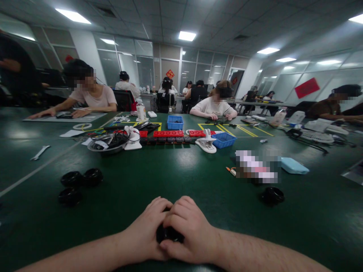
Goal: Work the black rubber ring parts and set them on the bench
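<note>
Black held object (170, 235), green tabletop (181, 173)

The black part (171, 234) looks glossy, the wrench (40, 152) metallic, the tabletop (170, 173) smooth

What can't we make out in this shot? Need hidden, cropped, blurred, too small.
All in the head view:
Glossy black rounded part: most of its shape is covered by the left hand and right hand.
Pink-and-white item beside the light-blue rounded case: obscured by pixelation.
Dark contents of the far blue plastic bin: too small to identify.
Grey flat object: cut off by the right edge.
</note>
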Demonstrator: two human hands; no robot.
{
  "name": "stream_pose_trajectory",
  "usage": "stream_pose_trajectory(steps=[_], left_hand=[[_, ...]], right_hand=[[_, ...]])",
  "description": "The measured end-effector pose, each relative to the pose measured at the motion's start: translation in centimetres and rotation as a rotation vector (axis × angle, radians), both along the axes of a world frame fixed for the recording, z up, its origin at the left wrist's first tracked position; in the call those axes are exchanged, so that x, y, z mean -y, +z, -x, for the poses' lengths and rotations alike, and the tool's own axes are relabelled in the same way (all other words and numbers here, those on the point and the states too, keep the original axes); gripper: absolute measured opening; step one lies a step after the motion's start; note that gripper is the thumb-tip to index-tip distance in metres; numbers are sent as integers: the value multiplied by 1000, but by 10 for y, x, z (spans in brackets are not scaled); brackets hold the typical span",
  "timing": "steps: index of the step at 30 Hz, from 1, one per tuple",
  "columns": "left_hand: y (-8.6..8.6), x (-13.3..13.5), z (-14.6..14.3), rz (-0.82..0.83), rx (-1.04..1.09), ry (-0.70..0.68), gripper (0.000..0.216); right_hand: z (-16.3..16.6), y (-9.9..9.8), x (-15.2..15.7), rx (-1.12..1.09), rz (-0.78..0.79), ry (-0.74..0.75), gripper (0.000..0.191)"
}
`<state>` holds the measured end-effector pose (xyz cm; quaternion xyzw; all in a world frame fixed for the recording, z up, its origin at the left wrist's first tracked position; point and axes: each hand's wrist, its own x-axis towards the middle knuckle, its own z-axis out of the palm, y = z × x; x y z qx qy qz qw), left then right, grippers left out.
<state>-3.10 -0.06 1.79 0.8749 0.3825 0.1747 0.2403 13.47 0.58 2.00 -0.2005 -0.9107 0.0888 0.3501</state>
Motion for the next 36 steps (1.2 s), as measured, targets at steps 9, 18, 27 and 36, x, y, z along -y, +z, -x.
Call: stream_pose_trajectory(steps=[9, 18, 27, 36], left_hand=[[2, -6, 8, 37, -62, -151, 68], [-5, -2, 14, 49, -56, -60, 84], [0, 2, 5, 1, -58, 75, 38], [3, -8, 10, 23, 45, -100, 47]], right_hand=[[1, 3, -1, -15, -67, 330, 26], [0, 3, 1, -84, 51, -38, 62], [1, -6, -3, 55, 34, -127, 37], [-2, 0, -4, 68, 34, 282, 25]])
